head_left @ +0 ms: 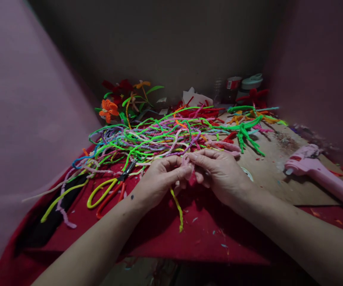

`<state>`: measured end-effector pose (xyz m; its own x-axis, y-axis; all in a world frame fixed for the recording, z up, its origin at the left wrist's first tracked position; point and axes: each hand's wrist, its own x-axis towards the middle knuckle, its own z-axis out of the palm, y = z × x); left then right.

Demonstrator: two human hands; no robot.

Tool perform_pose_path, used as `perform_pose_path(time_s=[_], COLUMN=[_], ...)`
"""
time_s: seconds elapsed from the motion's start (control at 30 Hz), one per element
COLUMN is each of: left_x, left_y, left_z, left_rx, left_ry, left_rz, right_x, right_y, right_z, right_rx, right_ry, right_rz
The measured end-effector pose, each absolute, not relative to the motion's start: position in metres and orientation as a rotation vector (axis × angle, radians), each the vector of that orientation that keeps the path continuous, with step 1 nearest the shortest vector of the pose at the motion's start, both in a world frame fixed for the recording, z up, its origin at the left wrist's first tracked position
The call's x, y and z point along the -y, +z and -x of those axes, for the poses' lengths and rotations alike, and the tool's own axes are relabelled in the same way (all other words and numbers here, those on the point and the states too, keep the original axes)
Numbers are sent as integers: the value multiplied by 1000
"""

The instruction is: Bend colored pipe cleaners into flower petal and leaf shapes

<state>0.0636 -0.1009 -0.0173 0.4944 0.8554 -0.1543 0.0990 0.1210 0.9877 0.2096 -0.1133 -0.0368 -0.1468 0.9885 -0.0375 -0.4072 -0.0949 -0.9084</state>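
Note:
My left hand (162, 176) and my right hand (222, 172) meet above the front of the red cloth, both with fingers closed. Pinched between the fingertips is a small piece of pink pipe cleaner (186, 159); the fingers hide much of its shape. A yellow pipe cleaner (178, 210) shows below my left hand; whether it is held or lies on the cloth I cannot tell. Just beyond my hands spreads a tangled heap of multicoloured pipe cleaners (156, 135). Scissors (107, 192) with yellow and red handles lie left of my left hand.
A pink glue gun (314, 165) rests on a brown board (268, 178) at the right. Green pipe cleaners (245, 133) lie on the board's left part. An orange pipe-cleaner flower (108, 110) stands back left. A lidded container (251, 82) is at the back. Scraps dot the red cloth (207, 238).

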Motion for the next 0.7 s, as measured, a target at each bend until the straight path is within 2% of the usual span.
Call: perform_pose_path(time_s=[0.2, 0.43, 0.7], left_x=[103, 97, 100], left_y=[-22, -23, -31], left_z=[-65, -65, -69], left_rx=[-941, -707, -797], left_ry=[810, 736, 759], left_rz=[-1214, -1090, -1171], right_x=[109, 108, 109], right_y=[-38, -40, -41], right_z=[-210, -211, -207], right_rx=[846, 812, 785], right_ry=[1528, 1508, 1559], right_rz=[806, 804, 797])
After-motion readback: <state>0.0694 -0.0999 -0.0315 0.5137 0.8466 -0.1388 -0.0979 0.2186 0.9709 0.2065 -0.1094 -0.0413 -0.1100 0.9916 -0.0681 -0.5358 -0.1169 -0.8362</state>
